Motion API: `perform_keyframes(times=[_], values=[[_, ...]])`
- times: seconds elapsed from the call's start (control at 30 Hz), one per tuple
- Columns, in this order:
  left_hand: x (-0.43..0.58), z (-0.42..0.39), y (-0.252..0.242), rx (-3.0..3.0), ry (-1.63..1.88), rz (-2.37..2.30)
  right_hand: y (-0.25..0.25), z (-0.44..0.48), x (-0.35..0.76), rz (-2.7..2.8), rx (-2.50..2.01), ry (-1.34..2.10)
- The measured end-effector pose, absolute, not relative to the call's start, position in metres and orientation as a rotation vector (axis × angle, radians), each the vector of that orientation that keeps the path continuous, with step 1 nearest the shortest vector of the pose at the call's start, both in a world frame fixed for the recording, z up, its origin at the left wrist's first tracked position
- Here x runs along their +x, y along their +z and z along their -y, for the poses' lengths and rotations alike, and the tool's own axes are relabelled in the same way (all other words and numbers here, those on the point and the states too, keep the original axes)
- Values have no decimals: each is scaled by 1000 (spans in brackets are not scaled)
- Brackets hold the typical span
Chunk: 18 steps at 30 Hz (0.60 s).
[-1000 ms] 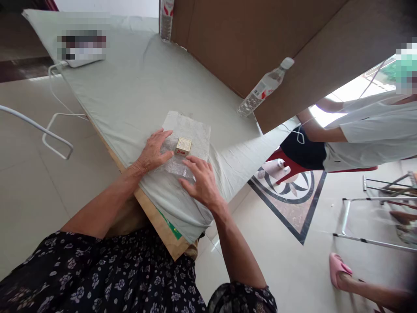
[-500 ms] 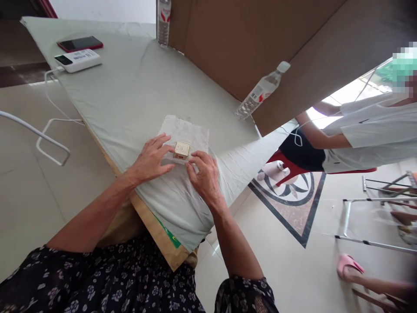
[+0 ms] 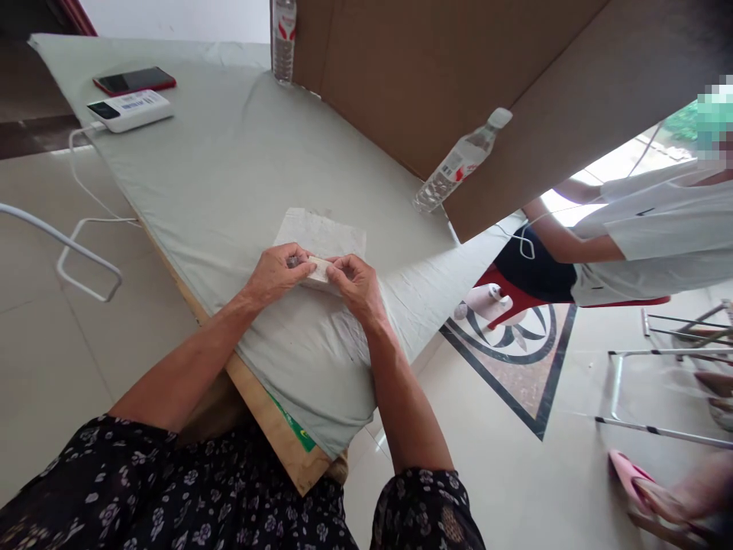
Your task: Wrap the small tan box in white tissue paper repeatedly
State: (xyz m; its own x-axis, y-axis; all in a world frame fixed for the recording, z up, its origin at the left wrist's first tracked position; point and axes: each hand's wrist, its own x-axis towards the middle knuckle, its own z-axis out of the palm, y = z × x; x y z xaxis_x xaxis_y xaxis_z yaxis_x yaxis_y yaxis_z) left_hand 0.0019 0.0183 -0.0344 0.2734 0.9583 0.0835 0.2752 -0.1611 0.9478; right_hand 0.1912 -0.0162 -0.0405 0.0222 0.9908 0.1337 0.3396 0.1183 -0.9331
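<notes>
A small cream-coloured box (image 3: 319, 269) with fine print is pinched between my two hands, just above the table near its front corner. My left hand (image 3: 279, 271) grips its left end, thumb on the near side. At the other end, the fingers and thumb of my right hand (image 3: 356, 284) are closed on it. My fingertips cover much of the box. Beneath and behind it lies a sheet of thin white paper (image 3: 321, 229), flat on the pale green tablecloth (image 3: 217, 183).
A clear water bottle (image 3: 458, 164) leans by a large cardboard panel (image 3: 395, 84); another bottle (image 3: 284, 42) stands further back. A phone (image 3: 134, 80) and a white power bank (image 3: 130, 111) with a cable lie at the far left. A person in a white shirt (image 3: 647, 229) sits at the right.
Both hands have closed in from either side and taken hold of the small box, which lay between them on the paper. The camera view has shifted slightly.
</notes>
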Motion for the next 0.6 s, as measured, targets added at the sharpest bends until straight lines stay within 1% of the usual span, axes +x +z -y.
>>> perform_keyframes(times=[0.2, 0.47, 0.53, 0.6], values=[[4, -15, -35, 1627, 1002, -1139, -38, 33, 184, 1436, -1436, 739], [5, -17, -37, 1625, 963, -1166, -48, 29, 186, 1466, -1536, 611], [5, -17, -36, 1619, 945, -1178, -43, 34, 188, 1513, -1592, 409], [4, -17, -34, 1619, 925, -1191, -34, 44, 187, 1584, -1643, 123]])
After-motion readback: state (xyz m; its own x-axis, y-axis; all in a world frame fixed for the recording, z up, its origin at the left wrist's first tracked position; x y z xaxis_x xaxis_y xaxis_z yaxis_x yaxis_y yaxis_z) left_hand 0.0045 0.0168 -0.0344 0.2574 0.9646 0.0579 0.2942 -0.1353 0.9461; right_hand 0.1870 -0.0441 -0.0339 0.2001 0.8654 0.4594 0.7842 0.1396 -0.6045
